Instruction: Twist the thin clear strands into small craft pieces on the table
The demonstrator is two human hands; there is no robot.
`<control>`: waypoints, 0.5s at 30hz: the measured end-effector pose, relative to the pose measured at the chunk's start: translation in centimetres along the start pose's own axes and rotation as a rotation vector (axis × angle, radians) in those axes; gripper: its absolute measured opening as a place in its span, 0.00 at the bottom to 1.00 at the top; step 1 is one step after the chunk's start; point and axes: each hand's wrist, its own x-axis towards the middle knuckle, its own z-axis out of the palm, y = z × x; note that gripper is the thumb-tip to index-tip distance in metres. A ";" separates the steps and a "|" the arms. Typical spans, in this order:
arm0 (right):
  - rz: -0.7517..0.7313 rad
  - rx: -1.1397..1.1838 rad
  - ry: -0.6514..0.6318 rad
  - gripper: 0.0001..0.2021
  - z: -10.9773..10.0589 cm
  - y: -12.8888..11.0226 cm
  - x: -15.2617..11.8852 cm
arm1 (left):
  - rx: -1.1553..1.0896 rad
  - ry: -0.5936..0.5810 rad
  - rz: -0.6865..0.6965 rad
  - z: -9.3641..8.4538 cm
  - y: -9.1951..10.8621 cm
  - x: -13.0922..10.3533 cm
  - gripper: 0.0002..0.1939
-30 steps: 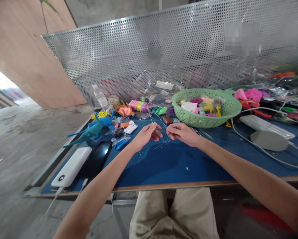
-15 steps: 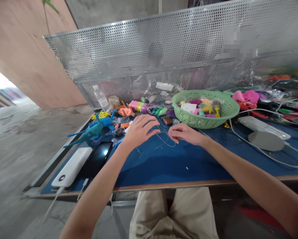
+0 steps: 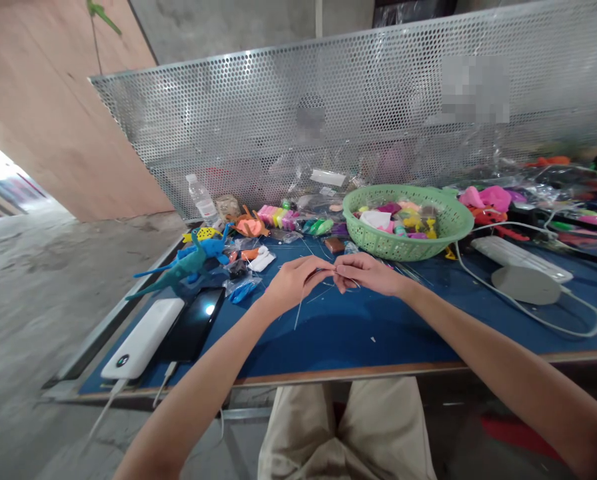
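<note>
Over the middle of the blue tabletop my two hands meet fingertip to fingertip. My left hand [image 3: 298, 281] is closed in a pinch on a thin pale wire [image 3: 298, 313], whose end hangs down toward the table. My right hand [image 3: 366, 273] pinches the same kind of wire, and a small loop of it shows below its fingers. Where the fingertips touch, the wire's exact course is hidden. Just behind the hands lies a brown block of clay [image 3: 334, 245].
Behind my right hand stands a green basket [image 3: 408, 248] of colourful clay packs. Dinosaur figures [image 3: 188, 263], a phone [image 3: 193, 327] and a white power bank [image 3: 143, 340] lie left. A cable [image 3: 518, 293] and grey disc [image 3: 526, 285] are right. A perforated metal panel [image 3: 258, 107] rises behind.
My left hand has moved right and slightly down to meet my right hand, and its spread fingers have closed on the wire. The right hand has hardly moved.
</note>
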 end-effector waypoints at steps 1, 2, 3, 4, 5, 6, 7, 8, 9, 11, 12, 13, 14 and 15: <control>-0.020 -0.041 0.043 0.15 0.1 0.0 0.0 | 0.000 0.013 -0.026 -0.2 -0.1 0.0 0.12; -0.038 -0.087 0.096 0.14 0.1 0.0 0.0 | -0.001 0.027 -0.048 -0.3 -0.2 0.1 0.12; -0.049 -0.134 0.146 0.13 0.2 0.1 0.0 | -0.004 0.041 -0.064 -0.4 -0.4 0.1 0.12; -0.051 -0.177 0.189 0.13 0.2 0.2 0.1 | -0.007 0.050 -0.077 -0.5 -0.5 0.2 0.12; -0.048 -0.210 0.225 0.13 0.2 0.3 0.1 | -0.008 0.057 -0.083 -0.6 -0.6 0.2 0.13; -0.045 -0.233 0.255 0.13 0.3 0.4 0.1 | -0.010 0.057 -0.079 -0.7 -0.7 0.3 0.13; -0.043 -0.249 0.283 0.14 0.3 0.5 0.1 | -0.009 0.047 -0.068 -0.7 -0.9 0.3 0.14; -0.043 -0.265 0.309 0.14 0.2 0.6 0.2 | -0.004 0.032 -0.049 -0.7 -1.0 0.4 0.15; -0.046 -0.290 0.341 0.14 0.2 0.7 0.2 | 0.006 0.017 -0.029 -0.7 -1.2 0.4 0.17; -0.054 -0.366 0.426 0.15 0.2 0.9 0.3 | 0.037 -0.009 0.009 -0.6 -1.6 0.5 0.20; -0.056 -0.408 0.472 0.15 0.1 1.0 0.4 | 0.057 -0.017 0.020 -0.5 -1.8 0.5 0.21; -0.059 -0.444 0.517 0.15 0.1 1.1 0.4 | 0.075 -0.023 0.024 -0.5 -1.9 0.5 0.21; -0.064 -0.470 0.553 0.15 0.1 1.1 0.5 | 0.086 -0.030 0.020 -0.4 -2.1 0.6 0.22; -0.067 -0.480 0.573 0.15 0.1 1.2 0.6 | 0.087 -0.037 0.013 -0.4 -2.2 0.6 0.22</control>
